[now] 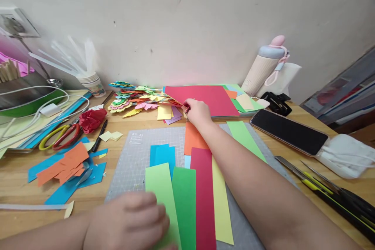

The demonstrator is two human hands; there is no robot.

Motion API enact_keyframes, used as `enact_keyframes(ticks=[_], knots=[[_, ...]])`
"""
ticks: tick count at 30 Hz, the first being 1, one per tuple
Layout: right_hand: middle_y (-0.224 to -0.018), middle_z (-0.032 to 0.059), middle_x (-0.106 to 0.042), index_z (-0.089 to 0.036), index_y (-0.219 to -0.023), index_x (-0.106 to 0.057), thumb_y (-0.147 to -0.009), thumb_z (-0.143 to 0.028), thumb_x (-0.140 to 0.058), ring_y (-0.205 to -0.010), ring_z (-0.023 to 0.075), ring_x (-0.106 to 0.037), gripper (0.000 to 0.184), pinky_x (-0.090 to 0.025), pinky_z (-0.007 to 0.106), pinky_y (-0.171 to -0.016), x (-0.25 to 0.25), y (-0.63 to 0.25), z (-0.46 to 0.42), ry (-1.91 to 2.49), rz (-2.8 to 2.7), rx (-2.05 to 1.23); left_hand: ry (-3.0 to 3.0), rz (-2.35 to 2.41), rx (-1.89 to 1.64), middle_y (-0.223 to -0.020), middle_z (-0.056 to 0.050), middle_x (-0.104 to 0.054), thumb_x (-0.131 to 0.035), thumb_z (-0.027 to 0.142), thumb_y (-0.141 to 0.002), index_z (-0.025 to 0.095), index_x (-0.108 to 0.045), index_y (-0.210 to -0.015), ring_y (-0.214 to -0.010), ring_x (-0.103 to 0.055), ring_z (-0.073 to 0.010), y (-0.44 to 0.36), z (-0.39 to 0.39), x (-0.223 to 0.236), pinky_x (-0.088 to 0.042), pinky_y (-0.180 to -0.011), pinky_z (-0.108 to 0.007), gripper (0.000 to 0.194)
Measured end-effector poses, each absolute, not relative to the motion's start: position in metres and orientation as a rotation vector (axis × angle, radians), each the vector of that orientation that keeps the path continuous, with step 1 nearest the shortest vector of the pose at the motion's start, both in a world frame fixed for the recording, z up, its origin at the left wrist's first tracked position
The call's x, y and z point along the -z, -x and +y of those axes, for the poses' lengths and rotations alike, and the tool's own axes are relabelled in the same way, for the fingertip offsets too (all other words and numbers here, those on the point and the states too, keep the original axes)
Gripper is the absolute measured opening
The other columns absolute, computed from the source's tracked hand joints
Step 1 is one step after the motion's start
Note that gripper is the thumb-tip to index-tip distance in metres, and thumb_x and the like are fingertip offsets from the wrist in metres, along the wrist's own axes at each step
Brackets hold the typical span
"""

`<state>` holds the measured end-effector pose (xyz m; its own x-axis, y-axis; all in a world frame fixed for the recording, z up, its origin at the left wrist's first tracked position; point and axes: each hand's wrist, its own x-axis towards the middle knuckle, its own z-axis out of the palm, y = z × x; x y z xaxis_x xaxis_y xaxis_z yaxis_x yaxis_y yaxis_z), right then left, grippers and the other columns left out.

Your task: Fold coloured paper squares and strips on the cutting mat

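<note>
My right hand (198, 112) reaches across to the back of the table, its thumb and fingers pinched on the left edge of a red sheet of paper (213, 97) that lies on a stack. Blurred by motion, my left hand (131, 220) is over the lower part of a light green paper strip (159, 179); its grip is unclear. Beside that strip lie a dark green strip (184, 199), a red strip (203, 191) and a yellow strip (224, 207). Blue strips (162, 155) and an orange piece (193, 138) are farther back on the grey cutting mat (131, 164).
Layered paper cutouts (137, 99) are piled by the wall. Scissors (63, 134), crumpled red paper (92, 120) and blue and orange scraps (66, 164) lie left. On the right are a phone (290, 131), a utility knife (310, 183), a black clip (275, 102) and a bottle (260, 68).
</note>
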<state>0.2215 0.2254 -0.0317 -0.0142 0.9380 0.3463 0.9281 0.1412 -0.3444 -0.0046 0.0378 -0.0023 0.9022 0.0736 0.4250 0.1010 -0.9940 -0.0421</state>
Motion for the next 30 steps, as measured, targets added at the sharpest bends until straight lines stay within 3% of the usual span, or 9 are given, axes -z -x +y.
enact_keyframes(ticks=[2,4,6,11,16,21,30], knots=[[-0.083,0.0038,-0.071,-0.026,-0.091,-0.066,-0.085,-0.034,-0.05,-0.076,0.0204,-0.062,0.019,-0.034,0.028,-0.058,0.032,-0.222,0.225,1.779,-1.939,-0.031,2.923,-0.465,0.674,-0.09,-0.004,-0.069,-0.047,0.021,-0.085,0.022,-0.062,-0.103,-0.085,-0.06,-0.0205,-0.008,0.069,-0.005,-0.046,-0.077,-0.037,0.023],[-0.081,0.0034,-0.071,-0.027,-0.091,-0.066,-0.085,-0.034,-0.049,-0.075,0.02,-0.062,0.019,-0.034,0.028,-0.058,0.031,-0.222,0.225,1.775,-1.944,-0.036,2.772,-0.998,0.583,-0.102,-0.007,-0.066,-0.047,0.02,-0.087,0.021,-0.063,-0.101,-0.093,-0.058,-0.022,-0.021,0.109,-0.007,-0.045,-0.078,-0.037,0.021],[-0.081,0.0034,-0.071,-0.027,-0.091,-0.066,-0.085,-0.033,-0.049,-0.076,0.0199,-0.062,0.019,-0.034,0.028,-0.058,0.031,-0.222,0.225,1.775,-1.946,-0.035,2.693,-1.239,0.449,-0.106,-0.007,-0.064,-0.045,0.022,-0.088,0.02,-0.066,-0.098,-0.098,-0.057,-0.0212,-0.032,0.15,-0.001,-0.045,-0.084,-0.036,0.024],[-0.082,0.0041,-0.071,-0.027,-0.092,-0.067,-0.085,-0.033,-0.05,-0.077,0.0204,-0.062,0.02,-0.035,0.028,-0.059,0.029,-0.222,0.224,1.794,-1.941,-0.03,2.645,-1.299,0.314,-0.103,-0.01,-0.067,-0.054,0.034,-0.08,0.018,-0.067,-0.099,-0.099,-0.058,-0.0262,-0.051,0.218,0.021,-0.042,-0.085,-0.038,0.028],[-0.082,0.0042,-0.071,-0.027,-0.094,-0.067,-0.086,-0.035,-0.049,-0.077,0.0201,-0.062,0.021,-0.035,0.028,-0.06,0.03,-0.222,0.225,1.797,-1.94,-0.038,2.639,-1.199,0.177,-0.082,-0.011,-0.07,-0.058,0.022,-0.069,0.016,-0.069,-0.079,-0.086,-0.061,-0.0266,-0.065,0.232,0.017,-0.036,-0.086,-0.04,0.015],[-0.079,0.0035,-0.071,-0.027,-0.092,-0.067,-0.085,-0.032,-0.049,-0.075,0.0199,-0.061,0.02,-0.035,0.027,-0.059,0.03,-0.222,0.224,1.794,-1.936,-0.052,2.635,-1.092,0.145,-0.072,-0.011,-0.069,-0.051,0.01,-0.074,0.014,-0.069,-0.074,-0.078,-0.061,-0.024,-0.072,0.237,0.015,-0.034,-0.083,-0.038,0.018],[-0.08,0.0039,-0.071,-0.027,-0.091,-0.067,-0.085,-0.035,-0.05,-0.075,0.0205,-0.062,0.02,-0.033,0.028,-0.057,0.029,-0.222,0.225,1.792,-1.928,-0.041,2.505,-1.141,0.339,-0.092,-0.009,-0.067,-0.052,0.02,-0.082,0.021,-0.069,-0.079,-0.096,-0.056,-0.0267,-0.051,0.219,0.016,-0.036,-0.081,-0.04,0.017]])
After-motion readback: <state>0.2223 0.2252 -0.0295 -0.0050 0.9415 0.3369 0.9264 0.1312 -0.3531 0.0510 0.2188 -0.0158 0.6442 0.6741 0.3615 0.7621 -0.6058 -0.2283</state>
